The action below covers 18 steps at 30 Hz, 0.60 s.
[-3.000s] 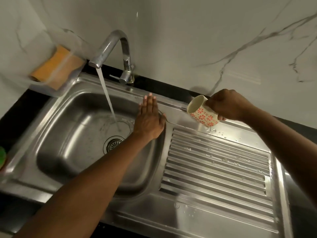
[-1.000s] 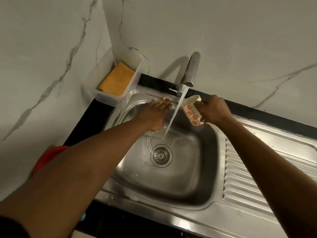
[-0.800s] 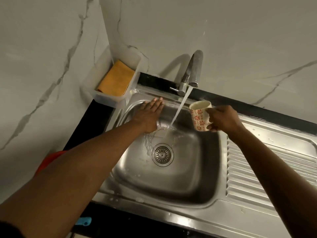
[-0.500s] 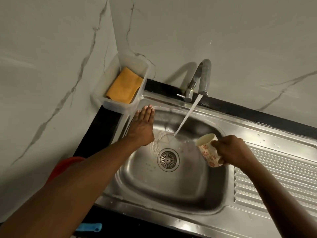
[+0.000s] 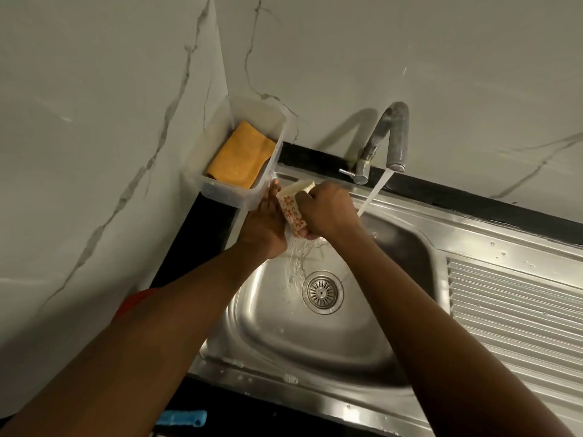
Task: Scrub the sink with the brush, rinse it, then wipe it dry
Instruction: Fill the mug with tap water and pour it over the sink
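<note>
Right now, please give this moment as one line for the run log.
phase: rinse | tap: running | right hand: holds cup, tipped, pouring on sink corner | left hand: flat on wall beside cup | cloth: in tray

Both forearms are bare from the near edge up to the wrists, with no sleeves showing. The left hand (image 5: 263, 228) and right hand (image 5: 326, 212) wear no gloves, rings or watch.

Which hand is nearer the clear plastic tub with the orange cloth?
Left. The left hand touches the tub's near corner; the right hand, holding the cup, is farther toward the tap.
</note>
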Tool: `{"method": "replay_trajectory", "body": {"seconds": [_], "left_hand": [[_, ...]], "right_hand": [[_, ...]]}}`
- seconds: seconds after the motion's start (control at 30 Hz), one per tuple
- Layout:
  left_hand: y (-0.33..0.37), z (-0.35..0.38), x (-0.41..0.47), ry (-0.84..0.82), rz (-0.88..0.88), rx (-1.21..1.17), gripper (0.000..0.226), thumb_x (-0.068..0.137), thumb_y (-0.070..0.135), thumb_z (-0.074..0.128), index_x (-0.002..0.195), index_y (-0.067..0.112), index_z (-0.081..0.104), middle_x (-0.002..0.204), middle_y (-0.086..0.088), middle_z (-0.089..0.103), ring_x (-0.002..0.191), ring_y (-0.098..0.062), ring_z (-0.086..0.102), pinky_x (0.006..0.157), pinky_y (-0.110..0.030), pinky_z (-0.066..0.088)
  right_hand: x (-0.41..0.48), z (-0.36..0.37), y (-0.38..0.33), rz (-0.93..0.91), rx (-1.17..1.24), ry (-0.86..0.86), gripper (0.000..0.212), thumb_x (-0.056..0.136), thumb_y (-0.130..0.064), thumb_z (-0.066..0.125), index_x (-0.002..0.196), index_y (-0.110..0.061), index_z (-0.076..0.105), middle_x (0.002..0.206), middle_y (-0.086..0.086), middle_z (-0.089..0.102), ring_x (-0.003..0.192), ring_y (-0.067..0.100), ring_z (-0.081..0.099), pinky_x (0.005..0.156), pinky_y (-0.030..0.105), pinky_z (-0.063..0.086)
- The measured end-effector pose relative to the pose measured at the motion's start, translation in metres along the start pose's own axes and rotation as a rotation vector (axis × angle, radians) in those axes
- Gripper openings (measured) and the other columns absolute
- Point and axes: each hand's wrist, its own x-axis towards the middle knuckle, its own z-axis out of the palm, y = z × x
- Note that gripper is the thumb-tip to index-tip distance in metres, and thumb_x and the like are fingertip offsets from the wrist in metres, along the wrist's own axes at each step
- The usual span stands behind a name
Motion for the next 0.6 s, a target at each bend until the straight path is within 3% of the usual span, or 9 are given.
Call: {"method": "replay_trajectory", "body": {"seconds": [0.07, 0.17, 0.27, 0.33, 0.43, 0.6], "left_hand": [[-0.002, 0.002, 0.0, 0.027, 0.009, -0.032, 0.098, 0.097, 0.048, 0.035, 0.155, 0.003, -0.03, 0.165, -0.025, -0.029, 0.154, -0.04, -0.025, 0.129, -0.05, 0.001], [-0.008, 0.006, -0.005, 0.093, 0.026, -0.059, 0.097, 0.092, 0.055, 0.023, 0.159, -0.004, -0.013, 0.167, -0.029, -0.018, 0.157, -0.041, -0.013, 0.128, -0.05, 0.017], [-0.009, 0.006, -0.011, 0.069, 0.02, -0.058, 0.105, 0.091, 0.046, 0.051, 0.16, -0.003, -0.011, 0.168, -0.025, -0.016, 0.158, -0.038, -0.011, 0.125, -0.047, 0.028], [-0.008, 0.003, -0.012, 0.036, 0.027, -0.055, 0.108, 0.087, 0.031, 0.056, 0.158, -0.003, -0.018, 0.167, -0.024, -0.023, 0.158, -0.037, -0.016, 0.125, -0.045, 0.028], [-0.008, -0.002, -0.013, 0.016, 0.013, -0.103, 0.108, 0.083, 0.018, 0.055, 0.158, 0.0, -0.02, 0.167, -0.02, -0.026, 0.158, -0.033, -0.018, 0.127, -0.041, 0.023], [-0.006, -0.005, -0.022, 0.021, 0.023, -0.071, 0.109, 0.085, 0.024, 0.06, 0.161, 0.002, -0.015, 0.169, -0.018, -0.022, 0.158, -0.032, -0.018, 0.13, -0.045, 0.011]], "right_hand": [[-0.005, 0.003, 0.009, -0.024, -0.029, -0.031, 0.032, 0.104, -0.027, 0.051, 0.093, -0.003, 0.068, 0.07, 0.011, 0.074, 0.051, 0.02, 0.073, 0.054, 0.039, 0.064], [-0.022, 0.006, 0.033, -0.021, -0.064, -0.089, 0.033, 0.107, -0.031, 0.05, 0.102, -0.005, 0.071, 0.082, 0.012, 0.077, 0.057, 0.016, 0.075, 0.054, 0.031, 0.063], [-0.038, 0.008, 0.057, 0.112, -0.003, -0.126, 0.031, 0.105, -0.028, 0.054, 0.097, -0.003, 0.07, 0.085, 0.015, 0.077, 0.055, 0.019, 0.075, 0.056, 0.035, 0.064], [-0.042, 0.01, 0.064, 0.2, -0.01, -0.151, 0.032, 0.101, -0.027, 0.056, 0.089, 0.0, 0.068, 0.079, 0.016, 0.076, 0.056, 0.027, 0.075, 0.062, 0.046, 0.065], [-0.038, 0.01, 0.059, 0.294, 0.048, -0.176, 0.028, 0.101, -0.023, 0.056, 0.092, 0.002, 0.065, 0.079, 0.017, 0.075, 0.057, 0.031, 0.075, 0.067, 0.052, 0.065], [-0.039, 0.013, 0.07, 0.36, 0.404, -0.041, 0.021, 0.102, -0.013, 0.051, 0.103, 0.001, 0.066, 0.085, 0.018, 0.075, 0.072, 0.031, 0.077, 0.075, 0.054, 0.065]]}}
